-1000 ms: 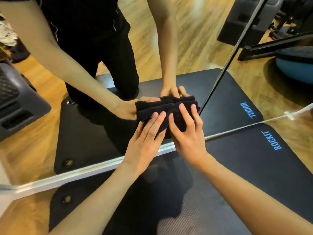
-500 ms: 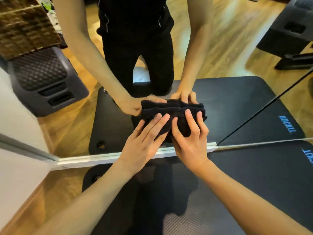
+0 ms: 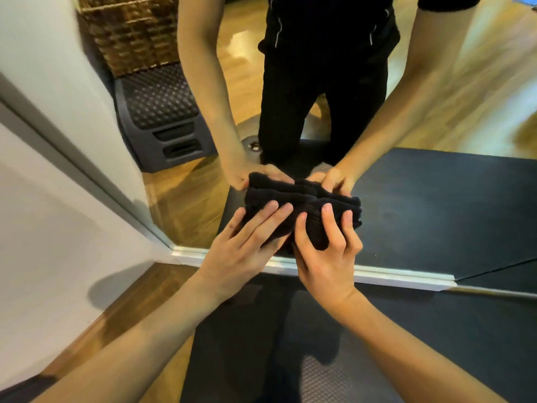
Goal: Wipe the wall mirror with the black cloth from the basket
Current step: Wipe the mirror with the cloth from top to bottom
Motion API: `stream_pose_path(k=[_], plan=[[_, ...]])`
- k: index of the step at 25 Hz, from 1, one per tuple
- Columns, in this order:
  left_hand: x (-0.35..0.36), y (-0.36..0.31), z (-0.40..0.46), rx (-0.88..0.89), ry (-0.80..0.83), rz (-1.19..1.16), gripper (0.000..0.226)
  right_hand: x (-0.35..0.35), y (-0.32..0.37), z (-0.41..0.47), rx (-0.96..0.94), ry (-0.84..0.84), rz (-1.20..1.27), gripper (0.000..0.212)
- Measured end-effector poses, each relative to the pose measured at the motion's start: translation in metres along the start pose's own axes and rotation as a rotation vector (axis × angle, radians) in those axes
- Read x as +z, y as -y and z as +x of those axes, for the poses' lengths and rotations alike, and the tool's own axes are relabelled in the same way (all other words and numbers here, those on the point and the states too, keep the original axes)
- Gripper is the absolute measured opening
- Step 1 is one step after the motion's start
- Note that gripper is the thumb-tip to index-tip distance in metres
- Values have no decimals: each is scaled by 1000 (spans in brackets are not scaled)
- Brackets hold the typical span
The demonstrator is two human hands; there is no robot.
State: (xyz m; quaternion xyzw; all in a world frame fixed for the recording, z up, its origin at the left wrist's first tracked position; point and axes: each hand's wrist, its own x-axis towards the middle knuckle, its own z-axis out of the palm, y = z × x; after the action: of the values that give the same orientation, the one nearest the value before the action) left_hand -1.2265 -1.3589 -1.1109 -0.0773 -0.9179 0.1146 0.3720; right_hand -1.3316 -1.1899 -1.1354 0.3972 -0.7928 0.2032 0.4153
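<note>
A folded black cloth (image 3: pixel 308 199) lies against the lower part of the wall mirror (image 3: pixel 436 199), just above its white bottom frame (image 3: pixel 406 279). My left hand (image 3: pixel 241 251) presses on the cloth's left half with fairly straight fingers. On the right half, my right hand (image 3: pixel 325 257) has its fingers spread and bent into the fabric. Both thumbs are hidden behind the hands. The mirror reflects both hands, the cloth and a person in black clothes.
The mirror's left edge meets a white wall (image 3: pixel 43 228) close to the cloth. A woven basket (image 3: pixel 130 33) on a dark grey step box (image 3: pixel 162 117) shows as a reflection. I am over a black floor mat (image 3: pixel 436 344) on a wooden floor.
Both hands have slid the cloth left along the mirror's bottom edge, close to its left corner. The right fingers have bent more into the cloth.
</note>
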Motion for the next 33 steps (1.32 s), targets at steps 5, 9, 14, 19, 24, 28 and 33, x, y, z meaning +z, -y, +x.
stream_pose_path(k=[5, 9, 14, 19, 24, 28, 33], plan=[[-13, 50, -52, -37, 63, 29, 63, 33, 65, 8, -56, 22, 48, 80], [-17, 92, -91, -62, 41, 119, 73, 62, 117, 16, -48, -23, 137, 76], [-21, 139, -134, -76, 0, 185, 71, 90, 175, 25, -44, -43, 187, 57], [-25, 162, -157, -74, 49, 154, 65, 104, 205, 31, -27, -27, 228, 48], [-7, 159, -179, -106, 56, 94, 66, 115, 201, 16, -82, -30, 277, 46], [11, 149, -205, -90, 173, 124, 79, 125, 191, -15, -171, 48, 247, 42], [22, 136, -208, -105, 176, 112, 68, 122, 179, -21, -194, 71, 251, 44]])
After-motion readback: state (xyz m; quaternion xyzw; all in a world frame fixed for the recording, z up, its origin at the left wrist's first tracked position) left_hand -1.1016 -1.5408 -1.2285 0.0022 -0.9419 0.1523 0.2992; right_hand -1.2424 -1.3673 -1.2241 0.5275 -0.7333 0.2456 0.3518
